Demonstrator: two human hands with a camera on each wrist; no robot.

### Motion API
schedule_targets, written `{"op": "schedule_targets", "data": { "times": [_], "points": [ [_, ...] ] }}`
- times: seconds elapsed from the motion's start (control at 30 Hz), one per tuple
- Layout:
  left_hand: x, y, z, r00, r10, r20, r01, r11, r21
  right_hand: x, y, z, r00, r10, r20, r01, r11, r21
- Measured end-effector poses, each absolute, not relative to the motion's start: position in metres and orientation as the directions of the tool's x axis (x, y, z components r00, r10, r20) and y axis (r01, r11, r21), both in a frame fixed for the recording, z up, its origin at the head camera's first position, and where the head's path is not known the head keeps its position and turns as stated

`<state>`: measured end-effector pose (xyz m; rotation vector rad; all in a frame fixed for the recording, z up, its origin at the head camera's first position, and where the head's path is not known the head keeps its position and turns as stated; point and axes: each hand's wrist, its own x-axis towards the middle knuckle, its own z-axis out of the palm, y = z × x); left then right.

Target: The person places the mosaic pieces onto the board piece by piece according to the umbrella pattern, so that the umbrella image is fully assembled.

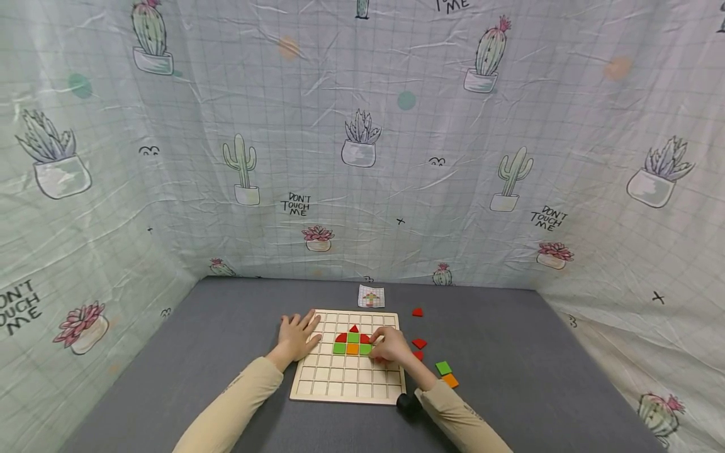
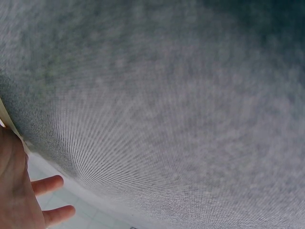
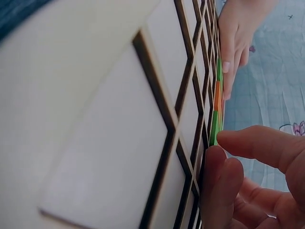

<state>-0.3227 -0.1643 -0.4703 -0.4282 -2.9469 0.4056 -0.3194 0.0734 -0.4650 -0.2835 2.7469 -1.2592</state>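
Pale wooden grid board (image 1: 344, 375) with red, green and orange tiles, a hand at each side

The board lies flat on the dark grey tabletop (image 1: 170, 377), its tiles gathered in the board's upper middle. The topmost is a small red triangle tile (image 1: 354, 328). Below it, one green square tile (image 1: 353, 338) sits between a curved red tile (image 1: 341, 338) and another red tile (image 1: 365, 338). The next row has a second green square tile (image 1: 339, 348), an orange square tile (image 1: 352, 348) and a third green square tile (image 1: 365, 348).

The left hand (image 1: 296, 336) rests on the board's left edge, its fingers straight and spread apart. The right hand (image 1: 391, 346) is over the board's right half with bent fingers, the fingertips at the right edge of the third green square tile; whether they pinch it, I cannot tell. A bit of red shows beneath this hand, too hidden to make out.

Just beyond the board's far edge lies a small white card (image 1: 371, 296) printed with a coloured pattern. Off the board's right side are three loose red pieces (image 1: 419, 343), plus a loose green square (image 1: 443, 368) touching a loose orange square (image 1: 450, 380). Behind the board hangs a pale curtain (image 1: 396, 189) printed with potted cacti.
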Motion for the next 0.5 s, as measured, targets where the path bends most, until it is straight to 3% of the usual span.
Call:
{"op": "schedule_targets", "data": {
  "times": [0.27, 0.5],
  "points": [
    [-0.325, -0.165, -0.472, -0.949, 0.299, 0.094, 0.259, 0.916, -0.307, -0.319, 0.078, -0.462, -0.974, -0.225, -0.012, -0.133, 0.619, -0.774],
    [-0.324, -0.165, -0.470, -0.951, 0.296, 0.089, 0.260, 0.921, -0.291, -0.325, 0.084, -0.463, -0.940, -0.340, -0.003, -0.193, 0.541, -0.818]
  ]
}}
